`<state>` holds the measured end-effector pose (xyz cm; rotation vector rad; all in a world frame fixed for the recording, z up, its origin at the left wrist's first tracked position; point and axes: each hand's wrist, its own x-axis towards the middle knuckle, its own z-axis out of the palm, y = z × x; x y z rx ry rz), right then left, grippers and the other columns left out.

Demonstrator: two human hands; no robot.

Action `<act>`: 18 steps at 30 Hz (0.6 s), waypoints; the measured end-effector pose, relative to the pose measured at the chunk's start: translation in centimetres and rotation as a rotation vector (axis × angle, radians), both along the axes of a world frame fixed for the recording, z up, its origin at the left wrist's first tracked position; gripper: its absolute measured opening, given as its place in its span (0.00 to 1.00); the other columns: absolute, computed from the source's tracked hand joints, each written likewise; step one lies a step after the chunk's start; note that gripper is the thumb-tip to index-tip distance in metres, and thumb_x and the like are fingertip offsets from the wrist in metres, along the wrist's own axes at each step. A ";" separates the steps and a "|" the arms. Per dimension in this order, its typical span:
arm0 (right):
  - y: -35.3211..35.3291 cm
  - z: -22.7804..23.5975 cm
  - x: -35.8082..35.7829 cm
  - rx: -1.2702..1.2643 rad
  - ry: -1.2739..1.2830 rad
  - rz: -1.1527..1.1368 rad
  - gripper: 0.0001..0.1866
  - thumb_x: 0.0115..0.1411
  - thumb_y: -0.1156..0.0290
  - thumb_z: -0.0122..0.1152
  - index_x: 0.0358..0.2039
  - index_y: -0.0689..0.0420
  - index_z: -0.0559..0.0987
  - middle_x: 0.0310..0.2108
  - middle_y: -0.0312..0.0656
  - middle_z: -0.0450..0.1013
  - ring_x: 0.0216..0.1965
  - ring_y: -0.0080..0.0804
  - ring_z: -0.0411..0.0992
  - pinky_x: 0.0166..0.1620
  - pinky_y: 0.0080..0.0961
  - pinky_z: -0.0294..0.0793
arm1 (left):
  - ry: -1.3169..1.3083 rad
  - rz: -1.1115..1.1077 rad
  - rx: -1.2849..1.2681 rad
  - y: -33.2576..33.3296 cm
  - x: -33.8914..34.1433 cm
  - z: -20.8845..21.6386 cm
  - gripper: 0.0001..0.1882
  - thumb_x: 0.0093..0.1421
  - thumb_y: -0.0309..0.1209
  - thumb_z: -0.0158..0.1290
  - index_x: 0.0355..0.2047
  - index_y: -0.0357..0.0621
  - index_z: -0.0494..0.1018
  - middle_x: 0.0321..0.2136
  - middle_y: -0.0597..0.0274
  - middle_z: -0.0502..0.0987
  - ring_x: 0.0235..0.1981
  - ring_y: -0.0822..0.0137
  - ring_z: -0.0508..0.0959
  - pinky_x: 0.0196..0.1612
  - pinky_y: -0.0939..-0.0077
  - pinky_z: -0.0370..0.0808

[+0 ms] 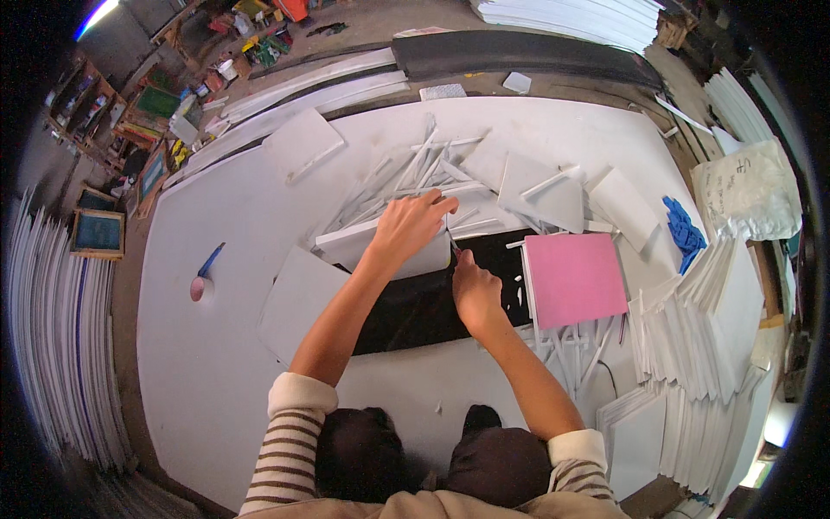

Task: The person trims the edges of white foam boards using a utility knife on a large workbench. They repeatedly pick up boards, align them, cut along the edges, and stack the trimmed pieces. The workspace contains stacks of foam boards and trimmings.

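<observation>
My left hand [413, 223] grips the far edge of a white foam board piece [354, 245], its fingers bent over the top. My right hand [477, 290] is closed around a slim cutting knife [455, 246], whose thin blade points away from me, close to the board's right end. Most of the knife's handle is hidden in my fist. Under both hands lies a long black mat [402, 316], dotted with small white scraps at its right. Just right of my right hand, a pink square sheet [575, 279] rests on white boards.
White offcut strips [424, 169] are heaped beyond my hands. Stacks of white boards [692, 329] stand at the right, near a blue crumpled cloth [683, 233]. A small pink cup [201, 289] and a blue-handled knife [211, 259] lie on the white tabletop [207, 372] at left.
</observation>
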<state>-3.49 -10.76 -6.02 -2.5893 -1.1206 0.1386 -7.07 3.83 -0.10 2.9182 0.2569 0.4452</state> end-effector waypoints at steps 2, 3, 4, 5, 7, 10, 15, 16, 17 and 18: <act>0.7 0.4 0.2 -0.104 0.048 -0.008 0.06 0.59 0.69 0.41 0.34 0.56 0.63 0.20 0.46 0.73 0.26 0.40 0.75 0.27 0.34 0.74 | 0.009 0.004 -0.004 0.2 0.1 0.1 0.12 0.46 0.28 0.53 0.33 0.52 0.68 0.30 0.64 0.71 0.28 0.59 0.76 0.29 0.65 0.73; 0.9 0.5 0.2 -0.158 0.075 -0.011 0.07 0.58 0.69 0.41 0.37 0.56 0.63 0.22 0.45 0.74 0.27 0.40 0.75 0.28 0.33 0.74 | 0.019 -0.001 -0.015 0.2 0.1 0.2 0.12 0.46 0.28 0.53 0.33 0.51 0.68 0.29 0.64 0.71 0.28 0.59 0.76 0.29 0.65 0.73; 1.0 0.2 0.3 -0.173 0.076 -0.002 0.07 0.58 0.69 0.41 0.37 0.56 0.63 0.23 0.45 0.74 0.28 0.39 0.75 0.28 0.33 0.74 | 0.029 -0.006 -0.026 0.2 0.0 0.3 0.12 0.46 0.28 0.53 0.33 0.51 0.68 0.29 0.64 0.71 0.29 0.59 0.76 0.29 0.65 0.73; 1.2 -0.4 0.6 -0.185 0.073 0.003 0.08 0.59 0.68 0.41 0.37 0.56 0.63 0.23 0.45 0.74 0.28 0.38 0.75 0.28 0.32 0.74 | 0.024 -0.016 -0.007 0.1 0.0 0.4 0.13 0.46 0.28 0.53 0.34 0.52 0.68 0.30 0.64 0.71 0.29 0.59 0.76 0.29 0.66 0.73; 1.2 -1.4 0.9 -0.204 0.045 0.023 0.08 0.59 0.68 0.42 0.37 0.56 0.63 0.25 0.44 0.74 0.29 0.38 0.75 0.29 0.32 0.75 | 0.014 -0.036 0.032 -0.8 -0.3 0.3 0.15 0.45 0.28 0.55 0.35 0.53 0.67 0.31 0.64 0.70 0.29 0.59 0.76 0.28 0.67 0.73; 1.2 -2.1 0.9 -0.171 0.022 0.049 0.07 0.60 0.66 0.41 0.34 0.56 0.64 0.25 0.45 0.74 0.29 0.39 0.75 0.30 0.34 0.75 | 0.075 -0.029 0.083 -1.8 -1.0 0.9 0.20 0.43 0.28 0.57 0.38 0.54 0.65 0.32 0.64 0.69 0.30 0.60 0.76 0.28 0.67 0.73; 1.2 -2.0 0.7 -0.179 0.079 0.009 0.09 0.60 0.66 0.39 0.29 0.57 0.65 0.22 0.48 0.74 0.29 0.42 0.75 0.32 0.36 0.74 | 0.040 -0.004 0.159 -1.4 -0.8 0.0 0.24 0.42 0.28 0.58 0.39 0.53 0.62 0.33 0.63 0.69 0.30 0.60 0.76 0.27 0.67 0.73; 1.1 -1.7 1.0 -0.203 0.083 0.018 0.08 0.60 0.66 0.39 0.32 0.56 0.65 0.24 0.46 0.74 0.30 0.41 0.75 0.32 0.35 0.74 | 0.033 -0.007 0.164 -1.5 -0.7 0.1 0.23 0.42 0.28 0.58 0.39 0.52 0.62 0.32 0.63 0.69 0.30 0.60 0.76 0.27 0.67 0.73; 0.9 -1.2 1.0 -0.231 0.094 0.031 0.09 0.60 0.66 0.39 0.35 0.56 0.66 0.27 0.45 0.74 0.31 0.39 0.75 0.32 0.34 0.74 | 0.041 -0.004 0.154 -1.6 -0.8 0.1 0.23 0.42 0.28 0.58 0.39 0.52 0.62 0.32 0.62 0.69 0.30 0.60 0.76 0.27 0.67 0.72; 0.6 -0.7 0.9 -0.259 0.106 0.043 0.10 0.60 0.66 0.39 0.38 0.56 0.66 0.29 0.43 0.74 0.32 0.38 0.75 0.32 0.34 0.74 | 0.048 0.000 0.145 -1.6 -0.7 0.2 0.23 0.42 0.27 0.58 0.38 0.52 0.62 0.31 0.62 0.70 0.30 0.60 0.76 0.27 0.66 0.72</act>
